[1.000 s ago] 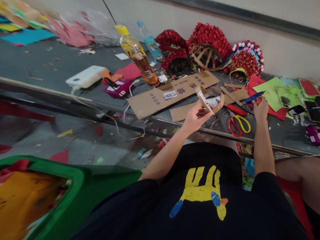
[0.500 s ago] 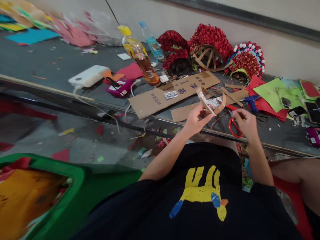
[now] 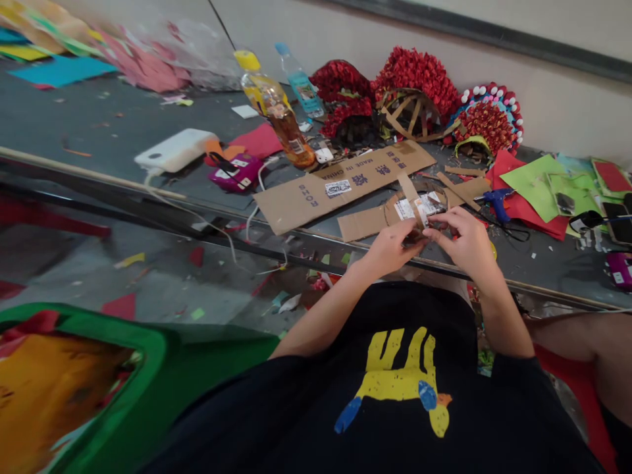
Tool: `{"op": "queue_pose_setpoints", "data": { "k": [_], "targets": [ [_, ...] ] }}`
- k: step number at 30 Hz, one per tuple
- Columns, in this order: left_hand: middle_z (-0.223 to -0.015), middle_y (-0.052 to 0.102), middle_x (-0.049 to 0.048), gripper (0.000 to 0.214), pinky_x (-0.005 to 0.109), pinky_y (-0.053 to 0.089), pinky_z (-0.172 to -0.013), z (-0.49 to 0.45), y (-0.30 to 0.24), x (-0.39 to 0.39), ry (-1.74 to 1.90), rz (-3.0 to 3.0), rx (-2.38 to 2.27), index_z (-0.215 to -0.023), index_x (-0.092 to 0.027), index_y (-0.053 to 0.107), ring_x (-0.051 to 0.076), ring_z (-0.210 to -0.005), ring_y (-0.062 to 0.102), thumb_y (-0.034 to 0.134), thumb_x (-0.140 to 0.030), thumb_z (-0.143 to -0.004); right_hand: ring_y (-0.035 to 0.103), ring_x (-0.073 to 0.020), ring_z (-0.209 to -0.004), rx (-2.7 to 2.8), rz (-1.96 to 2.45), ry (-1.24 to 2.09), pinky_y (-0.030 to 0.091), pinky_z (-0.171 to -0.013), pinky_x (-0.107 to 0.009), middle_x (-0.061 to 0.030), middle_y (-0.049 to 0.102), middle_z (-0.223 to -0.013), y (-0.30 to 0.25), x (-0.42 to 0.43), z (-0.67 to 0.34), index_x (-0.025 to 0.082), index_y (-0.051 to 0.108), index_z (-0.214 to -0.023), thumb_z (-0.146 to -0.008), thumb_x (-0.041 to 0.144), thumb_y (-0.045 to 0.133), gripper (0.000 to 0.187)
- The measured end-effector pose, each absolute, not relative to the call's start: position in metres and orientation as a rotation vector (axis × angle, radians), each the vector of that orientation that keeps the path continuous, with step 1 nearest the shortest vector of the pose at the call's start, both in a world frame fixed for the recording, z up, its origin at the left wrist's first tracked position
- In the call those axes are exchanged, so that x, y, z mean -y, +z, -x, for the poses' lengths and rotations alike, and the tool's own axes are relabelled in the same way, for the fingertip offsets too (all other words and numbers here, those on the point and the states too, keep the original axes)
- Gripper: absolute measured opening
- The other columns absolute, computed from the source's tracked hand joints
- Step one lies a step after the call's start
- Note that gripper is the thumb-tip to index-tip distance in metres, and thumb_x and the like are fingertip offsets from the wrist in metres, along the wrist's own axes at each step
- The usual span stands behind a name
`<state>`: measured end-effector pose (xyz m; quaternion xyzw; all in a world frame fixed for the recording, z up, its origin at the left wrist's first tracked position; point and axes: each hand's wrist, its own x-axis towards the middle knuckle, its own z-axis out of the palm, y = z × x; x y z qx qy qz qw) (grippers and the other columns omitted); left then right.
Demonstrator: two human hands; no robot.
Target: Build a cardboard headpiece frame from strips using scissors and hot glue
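My left hand [image 3: 392, 249] is closed on the near end of a piece made of bent cardboard strips [image 3: 409, 189], held over the table's front edge. Beside it, my right hand [image 3: 464, 238] has its thumb and fingers pinched at the same near end. The fingertips of both hands almost meet there and hide the strip ends. White printed labels [image 3: 425, 205] show behind the strips. A flat cardboard piece [image 3: 363, 222] lies just beyond my left hand. The red scissors are not visible now.
A long printed cardboard sheet [image 3: 306, 201] lies behind the hands. To the right are a blue glue gun [image 3: 498, 203] and coloured paper [image 3: 533, 184]. Bottles [image 3: 284, 122] and red ruffled pieces [image 3: 417, 76] stand at the back. A green bin [image 3: 162, 349] is at lower left.
My right hand has moved left from beside the red scissors to the strip piece, meeting my left hand. The strip piece has turned and its loop now looks flatter.
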<state>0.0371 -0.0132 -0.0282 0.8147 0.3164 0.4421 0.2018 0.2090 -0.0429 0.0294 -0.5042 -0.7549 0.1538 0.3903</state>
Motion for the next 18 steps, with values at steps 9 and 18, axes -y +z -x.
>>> {"op": "queue_pose_setpoints", "data": {
  "k": [9, 18],
  "targets": [
    [-0.089, 0.071, 0.0064, 0.021, 0.026, 0.053, -0.073, -0.031, -0.002, 0.021, 1.126, -2.384, -0.822, -0.098, -0.015, 0.064, 0.015, -0.082, 0.067, 0.059, -0.033, -0.088, 0.047, -0.0109, -0.063, 1.95, 1.202, 0.656, 0.037, -0.059, -0.026, -0.0006, 0.058, -0.073, 0.051, 0.024, -0.222, 0.018, 0.066, -0.075, -0.081, 0.045, 0.064, 0.028],
    [-0.095, 0.075, 0.0059, 0.022, 0.025, 0.055, -0.072, -0.026, 0.01, 0.022, 1.085, -2.194, -0.88, -0.101, -0.016, 0.069, 0.015, -0.082, 0.069, 0.062, -0.03, -0.086, 0.047, -0.0111, -0.065, 1.845, 1.144, 0.81, 0.038, -0.062, -0.025, 0.0011, 0.057, -0.07, 0.048, 0.016, -0.232, 0.018, 0.062, -0.076, -0.078, 0.054, 0.065, 0.036]
  ]
}}
